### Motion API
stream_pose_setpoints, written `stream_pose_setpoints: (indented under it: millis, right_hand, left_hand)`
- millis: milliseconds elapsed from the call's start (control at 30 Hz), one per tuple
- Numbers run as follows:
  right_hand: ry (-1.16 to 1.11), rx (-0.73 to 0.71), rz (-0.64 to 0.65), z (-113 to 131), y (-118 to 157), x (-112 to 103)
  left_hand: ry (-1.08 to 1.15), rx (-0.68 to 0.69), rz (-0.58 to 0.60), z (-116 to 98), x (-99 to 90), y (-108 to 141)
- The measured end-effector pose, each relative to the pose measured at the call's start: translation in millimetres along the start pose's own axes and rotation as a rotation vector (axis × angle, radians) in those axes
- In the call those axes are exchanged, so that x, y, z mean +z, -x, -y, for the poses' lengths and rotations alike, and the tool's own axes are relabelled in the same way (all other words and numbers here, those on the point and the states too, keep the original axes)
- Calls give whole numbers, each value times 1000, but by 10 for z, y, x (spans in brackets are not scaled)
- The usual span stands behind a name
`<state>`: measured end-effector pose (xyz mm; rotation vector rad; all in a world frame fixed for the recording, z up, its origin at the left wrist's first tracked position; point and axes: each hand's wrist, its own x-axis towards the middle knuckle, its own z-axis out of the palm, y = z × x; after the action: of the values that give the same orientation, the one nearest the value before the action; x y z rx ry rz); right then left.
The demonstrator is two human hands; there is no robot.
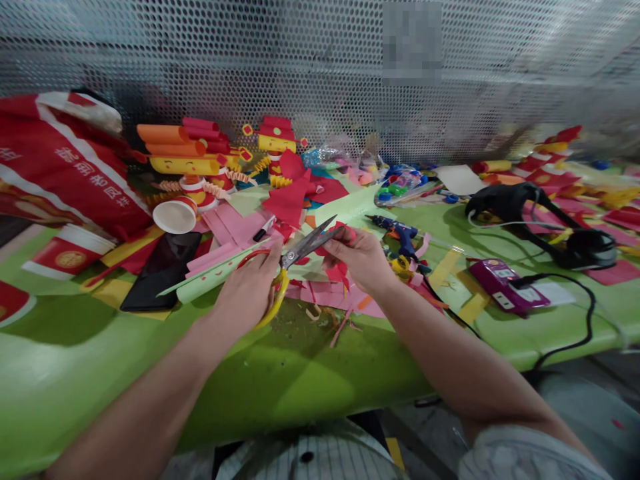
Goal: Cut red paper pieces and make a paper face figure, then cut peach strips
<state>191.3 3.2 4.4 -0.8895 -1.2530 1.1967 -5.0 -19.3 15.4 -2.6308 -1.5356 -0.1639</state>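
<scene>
My left hand (249, 292) is closed on the red and yellow handles of a pair of scissors (290, 259). The blades are parted a little and point up and to the right. My right hand (363, 259) pinches a piece of red paper (336, 272) at the blade tips, right of the scissors' pivot. Pink paper (330, 297) and small paper scraps lie beneath both hands. Left of the scissors rests a rolled light green sheet (210, 280).
A black phone (163, 272), paper cups (70, 252) and a red bag (75, 167) are at the left. Paper figures (183, 167) stand behind. To the right are a blue glue gun (397, 230), a purple power socket (507, 285) with a cable and a black headset (540, 220).
</scene>
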Motion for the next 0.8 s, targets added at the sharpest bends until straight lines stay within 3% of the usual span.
stream_pose_setpoints:
  millis: [800]
  right_hand:
    - [88,35,-21,90,4,-38]
  left_hand:
    - [26,-1,-39,-1,-26,28]
